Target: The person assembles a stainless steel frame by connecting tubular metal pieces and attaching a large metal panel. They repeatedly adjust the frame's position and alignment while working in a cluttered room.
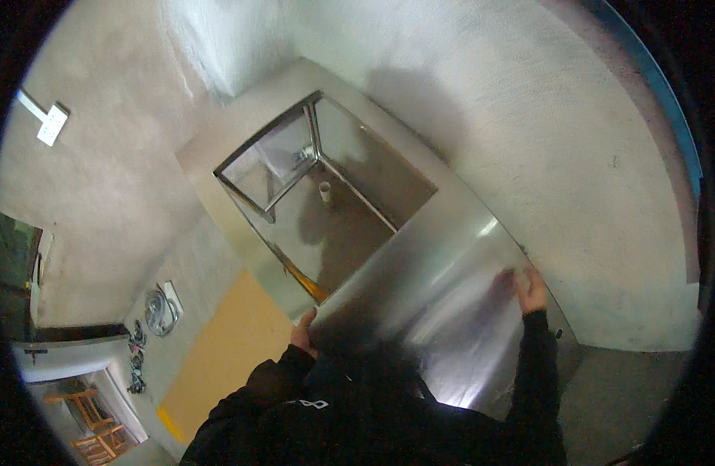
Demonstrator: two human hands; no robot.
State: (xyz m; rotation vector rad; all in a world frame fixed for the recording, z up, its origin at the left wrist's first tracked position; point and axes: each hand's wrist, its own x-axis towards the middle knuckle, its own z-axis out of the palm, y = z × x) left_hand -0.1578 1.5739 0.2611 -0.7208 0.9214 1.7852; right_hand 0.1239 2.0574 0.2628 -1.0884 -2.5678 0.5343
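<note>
Gripping steel countertop edges, left hand, right hand

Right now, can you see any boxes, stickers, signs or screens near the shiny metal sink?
No packages, signs or screens show.
Wall plate: upper left on the grey wall, a small white rectangle, perhaps a socket or switch.
Logo mark: small white looped shape on the person's black jacket, low in the picture.
Both hands, left hand and right hand, rest on the steel counter.
</note>
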